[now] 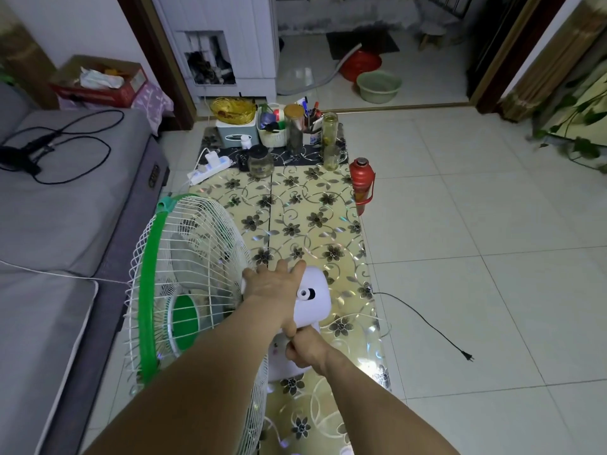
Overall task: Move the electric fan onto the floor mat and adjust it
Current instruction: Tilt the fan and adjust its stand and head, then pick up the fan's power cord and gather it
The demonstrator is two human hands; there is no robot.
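The fan stands over the near left part of the floral floor mat, beside the grey sofa. Its wire cage with the green ring faces left toward the sofa; the white motor housing points right, over the mat. The base is mostly hidden behind the arms, so whether it sits fully on the mat cannot be confirmed, though white base surface shows on the mat just below the right hand.

The left hand lies flat over the top of the motor housing where it meets the rear of the cage, fingers spread and draped over the far side, the thumb running down the near side. The right hand sits lower, at the neck under the housing, fingers curled inward as if gripping or turning a part there; what it holds is covered by the hand itself and cannot be told. The two hands touch at the left thumb.

The fan's cord trails right across the tiles, its plug lying loose, well apart from the power strip at the far end of the mat.

Assessment: the move onto the mat appears done or nearly so. The adjustment of head angle or height appears in progress. The fan is not yet plugged in.
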